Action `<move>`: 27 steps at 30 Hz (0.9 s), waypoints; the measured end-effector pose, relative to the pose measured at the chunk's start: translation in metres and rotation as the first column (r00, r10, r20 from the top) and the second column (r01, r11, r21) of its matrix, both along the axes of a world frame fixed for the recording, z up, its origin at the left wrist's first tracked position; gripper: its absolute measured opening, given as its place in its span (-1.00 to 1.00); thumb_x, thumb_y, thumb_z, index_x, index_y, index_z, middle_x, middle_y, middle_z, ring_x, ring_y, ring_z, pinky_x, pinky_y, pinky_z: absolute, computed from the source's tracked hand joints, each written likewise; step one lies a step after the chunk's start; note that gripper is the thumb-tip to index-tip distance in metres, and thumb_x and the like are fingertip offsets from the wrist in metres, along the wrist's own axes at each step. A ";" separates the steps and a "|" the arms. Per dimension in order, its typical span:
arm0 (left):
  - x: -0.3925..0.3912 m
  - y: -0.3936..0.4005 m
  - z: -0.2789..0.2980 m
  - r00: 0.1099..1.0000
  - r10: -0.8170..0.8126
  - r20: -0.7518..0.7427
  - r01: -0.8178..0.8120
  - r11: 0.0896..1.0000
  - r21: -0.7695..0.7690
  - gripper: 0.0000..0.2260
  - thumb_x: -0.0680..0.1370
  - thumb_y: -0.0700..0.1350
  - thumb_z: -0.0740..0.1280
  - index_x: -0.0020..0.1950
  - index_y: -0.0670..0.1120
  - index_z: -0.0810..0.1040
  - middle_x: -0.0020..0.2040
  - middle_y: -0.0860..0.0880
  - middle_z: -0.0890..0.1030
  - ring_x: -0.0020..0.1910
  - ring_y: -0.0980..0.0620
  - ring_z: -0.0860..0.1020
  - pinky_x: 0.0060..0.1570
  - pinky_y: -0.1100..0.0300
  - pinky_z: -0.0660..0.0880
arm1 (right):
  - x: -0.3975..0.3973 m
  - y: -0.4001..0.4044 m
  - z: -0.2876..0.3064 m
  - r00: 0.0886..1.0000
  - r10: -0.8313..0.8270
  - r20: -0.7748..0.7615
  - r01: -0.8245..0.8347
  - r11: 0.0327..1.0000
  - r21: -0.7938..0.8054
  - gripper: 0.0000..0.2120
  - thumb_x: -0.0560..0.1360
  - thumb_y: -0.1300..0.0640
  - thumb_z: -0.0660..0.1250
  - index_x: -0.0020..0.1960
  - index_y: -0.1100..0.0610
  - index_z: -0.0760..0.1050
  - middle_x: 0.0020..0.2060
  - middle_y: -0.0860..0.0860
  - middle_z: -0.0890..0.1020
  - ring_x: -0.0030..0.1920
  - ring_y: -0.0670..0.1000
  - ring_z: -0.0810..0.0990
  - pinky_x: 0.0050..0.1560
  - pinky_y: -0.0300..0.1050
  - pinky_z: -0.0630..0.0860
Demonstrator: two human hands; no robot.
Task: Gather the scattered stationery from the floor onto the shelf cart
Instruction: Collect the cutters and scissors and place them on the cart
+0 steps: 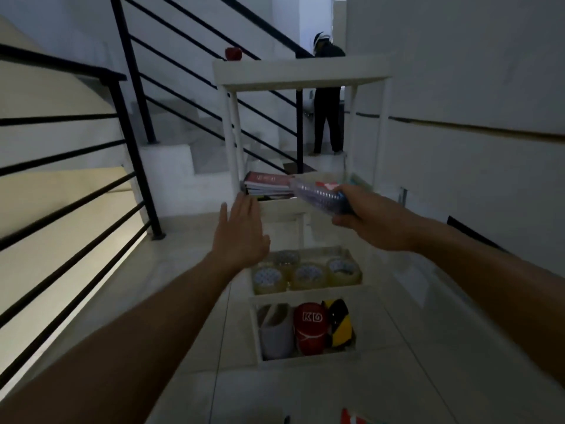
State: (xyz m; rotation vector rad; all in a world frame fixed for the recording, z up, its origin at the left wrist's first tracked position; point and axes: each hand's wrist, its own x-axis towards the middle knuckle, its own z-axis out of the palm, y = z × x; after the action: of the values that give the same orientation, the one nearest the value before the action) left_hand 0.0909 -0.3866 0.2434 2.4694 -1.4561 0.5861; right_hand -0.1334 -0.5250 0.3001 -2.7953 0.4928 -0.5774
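The right hand [356,211] grips a clear packet [318,194] over the cart [301,73] middle shelf, right of the books [267,183]. The left hand [241,231] hovers near, fingers straight and together, holding nothing.

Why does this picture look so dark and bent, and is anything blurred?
Head view: dim indoor light, bluish cast; the wide lens bows the black stair railing; the left hand and the clear packet gripped by the right hand are motion-smeared; the tape rolls stay fairly readable.

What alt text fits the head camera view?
A right hand grips a clear plastic packet at a white tiered shelf cart; the open left hand hovers above clear tape rolls.
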 end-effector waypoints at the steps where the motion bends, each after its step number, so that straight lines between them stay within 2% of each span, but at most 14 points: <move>1: -0.003 -0.002 -0.006 1.000 0.011 -0.012 -0.012 0.999 -0.039 -0.21 0.54 0.06 0.26 0.60 -0.17 -0.11 0.62 -0.11 -0.05 0.59 -0.04 -0.10 0.52 -0.10 -0.18 | 0.010 -0.008 0.013 1.000 -0.015 0.008 0.015 1.000 -0.023 -0.74 0.59 0.02 0.29 0.22 0.00 0.31 0.08 0.02 0.53 -0.01 0.01 0.54 0.04 0.02 0.52; 4: -0.008 -0.001 -0.016 0.999 0.028 -0.024 -0.030 0.995 -0.091 -0.20 0.54 0.05 0.22 0.61 -0.19 -0.16 0.62 -0.11 -0.11 0.60 -0.02 -0.13 0.54 -0.07 -0.22 | 0.048 -0.031 0.044 0.997 -0.069 -0.039 0.064 0.993 -0.102 -0.77 0.59 0.01 0.29 0.18 0.04 0.33 -0.01 0.03 0.53 -0.10 0.02 0.52 -0.06 0.00 0.49; 8: -0.004 0.006 -0.017 1.000 0.011 -0.005 -0.011 0.995 -0.104 -0.19 0.50 0.02 0.24 0.61 -0.16 -0.12 0.62 -0.09 -0.06 0.60 0.00 -0.11 0.55 -0.08 -0.19 | 0.101 -0.044 0.069 0.982 -0.045 -0.183 0.014 0.987 -0.163 -0.77 0.60 0.06 0.27 0.21 0.05 0.33 0.03 0.05 0.53 -0.05 0.06 0.54 0.00 0.03 0.50; 11: -0.005 0.006 -0.013 0.999 -0.003 -0.035 0.000 0.995 -0.104 -0.17 0.50 0.02 0.25 0.61 -0.14 -0.15 0.63 -0.08 -0.09 0.60 0.01 -0.12 0.55 -0.07 -0.20 | 0.128 -0.054 0.071 0.928 -0.049 -0.370 -0.027 0.980 -0.198 -0.74 0.61 0.10 0.26 0.26 0.12 0.33 0.08 0.08 0.50 0.00 0.09 0.52 -0.04 -0.04 0.42; 13: -0.006 0.006 -0.010 0.998 -0.012 -0.061 0.006 0.996 -0.094 -0.16 0.50 0.03 0.27 0.61 -0.14 -0.17 0.63 -0.08 -0.11 0.59 0.02 -0.15 0.55 -0.08 -0.20 | 0.138 -0.057 0.068 0.880 -0.038 -0.473 -0.060 0.980 -0.190 -0.72 0.60 0.10 0.27 0.28 0.12 0.33 0.13 0.11 0.51 0.05 0.12 0.52 0.04 0.00 0.46; 14: -0.005 0.007 -0.009 0.997 -0.019 -0.073 0.013 0.996 -0.086 -0.15 0.50 0.03 0.27 0.61 -0.14 -0.17 0.63 -0.08 -0.12 0.59 0.03 -0.16 0.55 -0.08 -0.20 | 0.142 -0.060 0.066 0.853 -0.033 -0.521 -0.080 0.978 -0.192 -0.72 0.60 0.10 0.28 0.27 0.11 0.34 0.15 0.09 0.52 0.05 0.11 0.52 0.08 0.02 0.47; 16: -0.004 0.009 -0.007 0.995 -0.038 -0.094 0.030 0.996 -0.082 -0.14 0.51 0.05 0.28 0.61 -0.14 -0.18 0.63 -0.07 -0.13 0.59 0.03 -0.17 0.55 -0.09 -0.19 | 0.143 -0.061 0.061 0.802 -0.033 -0.596 -0.088 0.981 -0.172 -0.73 0.60 0.13 0.28 0.28 0.08 0.35 0.14 0.01 0.51 0.01 0.03 0.49 0.03 -0.08 0.43; 18: -0.003 0.009 -0.006 0.994 -0.045 -0.103 0.037 0.996 -0.080 -0.13 0.51 0.06 0.29 0.61 -0.14 -0.20 0.63 -0.08 -0.15 0.59 0.02 -0.19 0.55 -0.11 -0.16 | 0.144 -0.064 0.055 0.794 -0.024 -0.607 -0.077 0.987 -0.140 -0.71 0.60 0.15 0.28 0.32 0.08 0.40 0.17 0.00 0.51 0.06 0.00 0.49 0.02 -0.13 0.40; 22: -0.003 0.009 -0.009 0.993 -0.048 -0.106 0.040 0.996 -0.079 -0.10 0.51 0.06 0.32 0.60 -0.14 -0.22 0.62 -0.08 -0.17 0.59 0.00 -0.22 0.54 -0.13 -0.15 | 0.146 -0.064 0.059 0.741 -0.009 -0.672 -0.038 0.998 -0.054 -0.59 0.58 0.29 0.20 0.41 0.08 0.39 0.31 0.11 0.47 0.21 0.10 0.48 0.25 0.04 0.44; 24: 0.000 0.009 -0.010 0.993 -0.053 -0.102 0.045 0.996 -0.081 -0.09 0.50 0.06 0.33 0.60 -0.14 -0.23 0.62 -0.08 -0.17 0.59 0.00 -0.22 0.54 -0.13 -0.14 | 0.147 -0.058 0.064 0.735 -0.026 -0.678 0.018 1.000 -0.018 -0.52 0.54 0.33 0.21 0.44 0.12 0.35 0.34 0.08 0.42 0.28 0.12 0.42 0.27 0.00 0.39; 27: 0.001 0.009 -0.011 0.992 -0.061 -0.112 0.052 0.995 -0.081 -0.09 0.50 0.05 0.34 0.60 -0.14 -0.23 0.62 -0.09 -0.18 0.59 0.00 -0.22 0.54 -0.13 -0.14 | 0.150 -0.053 0.064 0.765 -0.010 -0.644 0.053 0.997 0.048 -0.59 0.55 0.22 0.25 0.40 0.12 0.43 0.34 0.13 0.46 0.33 0.21 0.42 0.34 0.09 0.36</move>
State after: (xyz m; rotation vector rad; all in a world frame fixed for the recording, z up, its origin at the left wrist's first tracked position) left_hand 0.0917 -0.3778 0.2326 2.3530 -1.4274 0.4728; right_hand 0.0163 -0.5784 0.3643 -2.8653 0.6648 0.4340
